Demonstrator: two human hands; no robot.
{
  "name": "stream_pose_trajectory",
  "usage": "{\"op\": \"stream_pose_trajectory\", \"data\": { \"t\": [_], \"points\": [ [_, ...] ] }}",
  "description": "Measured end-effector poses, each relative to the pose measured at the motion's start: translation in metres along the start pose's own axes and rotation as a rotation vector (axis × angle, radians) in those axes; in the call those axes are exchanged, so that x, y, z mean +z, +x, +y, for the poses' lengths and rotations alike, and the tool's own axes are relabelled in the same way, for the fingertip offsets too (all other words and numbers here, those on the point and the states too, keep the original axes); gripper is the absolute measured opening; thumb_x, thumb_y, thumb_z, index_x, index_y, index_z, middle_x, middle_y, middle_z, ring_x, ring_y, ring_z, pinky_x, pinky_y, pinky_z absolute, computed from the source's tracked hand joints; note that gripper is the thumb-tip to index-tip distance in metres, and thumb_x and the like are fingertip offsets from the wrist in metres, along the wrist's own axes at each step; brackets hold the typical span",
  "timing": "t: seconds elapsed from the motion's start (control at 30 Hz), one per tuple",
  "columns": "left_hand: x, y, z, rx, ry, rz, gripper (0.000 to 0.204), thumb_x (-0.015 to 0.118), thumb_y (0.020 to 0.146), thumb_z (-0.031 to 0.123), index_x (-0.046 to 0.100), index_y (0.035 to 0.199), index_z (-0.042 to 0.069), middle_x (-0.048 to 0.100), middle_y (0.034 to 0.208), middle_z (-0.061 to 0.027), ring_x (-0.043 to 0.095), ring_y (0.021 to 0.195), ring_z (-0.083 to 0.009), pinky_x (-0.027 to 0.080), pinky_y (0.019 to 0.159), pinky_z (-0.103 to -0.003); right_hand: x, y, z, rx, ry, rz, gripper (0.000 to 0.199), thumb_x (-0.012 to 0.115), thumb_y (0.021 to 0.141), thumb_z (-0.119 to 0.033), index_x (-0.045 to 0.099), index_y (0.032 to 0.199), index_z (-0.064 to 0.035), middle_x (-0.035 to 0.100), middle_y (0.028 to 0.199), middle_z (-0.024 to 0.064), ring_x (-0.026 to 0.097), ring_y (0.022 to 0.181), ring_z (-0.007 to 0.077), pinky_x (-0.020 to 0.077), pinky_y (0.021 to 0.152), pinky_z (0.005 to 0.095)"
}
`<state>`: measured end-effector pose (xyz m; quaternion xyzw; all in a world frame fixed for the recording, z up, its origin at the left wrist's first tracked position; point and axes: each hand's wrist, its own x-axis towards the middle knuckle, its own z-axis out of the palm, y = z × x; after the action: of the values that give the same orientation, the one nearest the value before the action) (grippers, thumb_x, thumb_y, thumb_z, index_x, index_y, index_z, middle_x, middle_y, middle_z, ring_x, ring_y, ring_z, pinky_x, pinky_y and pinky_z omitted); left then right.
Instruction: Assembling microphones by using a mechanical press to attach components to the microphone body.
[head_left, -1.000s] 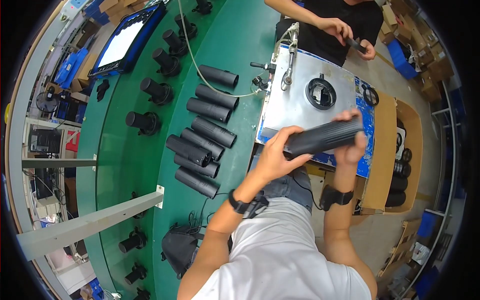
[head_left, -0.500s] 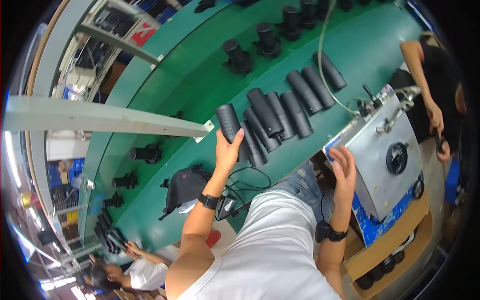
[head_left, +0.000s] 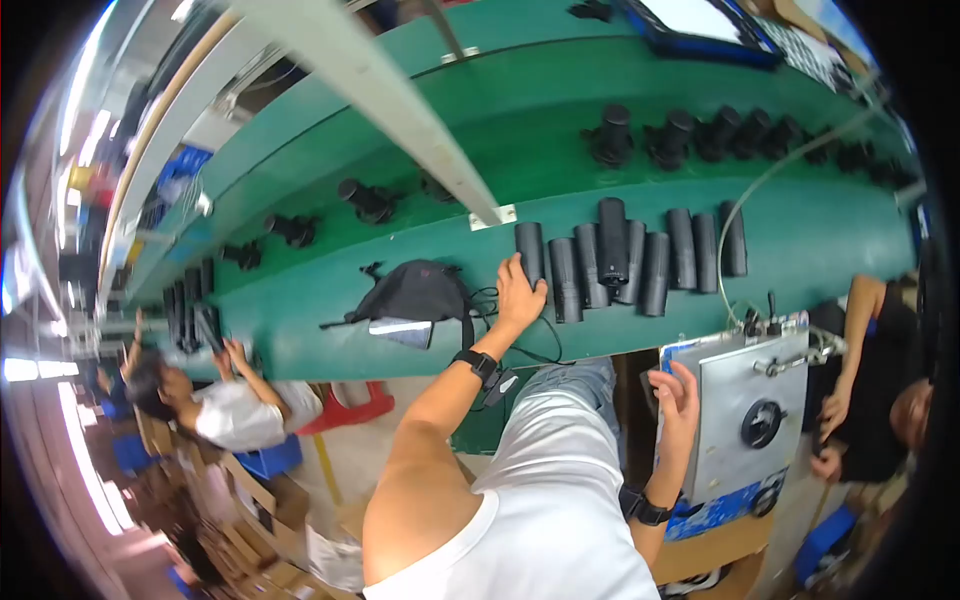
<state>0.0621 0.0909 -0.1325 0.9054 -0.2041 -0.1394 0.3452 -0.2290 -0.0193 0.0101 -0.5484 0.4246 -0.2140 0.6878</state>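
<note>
My left hand (head_left: 520, 297) grips the lower end of a black cylinder (head_left: 530, 250), which lies at the left end of a row on the green bench (head_left: 590, 340). Close beside it are several similar black cylinders (head_left: 566, 280); one longer cylinder (head_left: 612, 240) rests on top of others. My right hand (head_left: 676, 402) is raised near the corner of a silver metal box (head_left: 730, 420), its fingers apart and slightly curled, with nothing in them.
A black bag (head_left: 418, 292) and a cable (head_left: 545, 340) lie left of the row. Black fittings (head_left: 614, 135) stand along the back channel. A slanted post (head_left: 400, 110) meets the bench. One person (head_left: 240, 405) works at left, another (head_left: 860, 375) at right.
The view has turned, so the bench now runs more level across it. My left hand has lowered the cylinder beside the row. My right hand stays raised by the metal box.
</note>
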Motion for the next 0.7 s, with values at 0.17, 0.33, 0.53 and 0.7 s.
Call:
{"op": "stream_pose_trajectory", "data": {
  "t": [0.17, 0.33, 0.53, 0.7],
  "points": [
    [-0.035, -0.042, 0.032, 0.214, -0.195, 0.186, 0.052, 0.06, 0.076, 0.008, 0.043, 0.125, 0.0, 0.041, 0.13, -0.0228, 0.041, 0.122, -0.0413, 0.033, 0.106, -0.045, -0.03, -0.016, 0.005, -0.044, -0.048, -0.144, 0.043, 0.06, 0.091, -0.018, 0.048, 0.128, -0.002, 0.066, 0.106, 0.0111, 0.06, 0.099, 0.0179, 0.0435, 0.09, 0.031],
    [-0.116, -0.044, 0.061, 0.383, -0.297, 0.429, 0.038, 0.063, 0.079, 0.009, 0.055, 0.115, 0.006, 0.058, 0.114, -0.0096, 0.058, 0.106, -0.0239, 0.049, 0.08, -0.034, -0.06, -0.043, 0.02, 0.011, -0.09, -0.249, 0.038, 0.06, 0.091, -0.02, 0.052, 0.124, -0.0023, 0.066, 0.105, 0.0104, 0.062, 0.095, 0.0174, 0.0459, 0.086, 0.0284],
    [-0.279, -0.034, 0.057, 0.267, -0.382, 0.904, 0.01, 0.06, 0.085, 0.011, 0.063, 0.086, 0.001, 0.066, 0.067, -0.0096, 0.065, 0.061, -0.018, 0.05, 0.056, -0.03, -0.066, -0.06, 0.039, 0.101, -0.07, -0.371, 0.035, 0.06, 0.092, -0.023, 0.055, 0.119, -0.0015, 0.067, 0.101, 0.0103, 0.064, 0.093, 0.0172, 0.0482, 0.082, 0.0269],
    [-0.212, -0.1, -0.104, -0.15, 0.25, 0.94, 0.031, 0.057, 0.082, 0.013, 0.052, 0.111, 0.002, 0.063, 0.105, -0.0174, 0.06, 0.097, -0.0376, 0.047, 0.08, -0.047, -0.064, -0.048, 0.045, 0.115, -0.117, -0.471, 0.034, 0.059, 0.093, -0.024, 0.056, 0.119, -0.0027, 0.066, 0.101, 0.0087, 0.063, 0.092, 0.0154, 0.0475, 0.08, 0.0252]
  ]
}}
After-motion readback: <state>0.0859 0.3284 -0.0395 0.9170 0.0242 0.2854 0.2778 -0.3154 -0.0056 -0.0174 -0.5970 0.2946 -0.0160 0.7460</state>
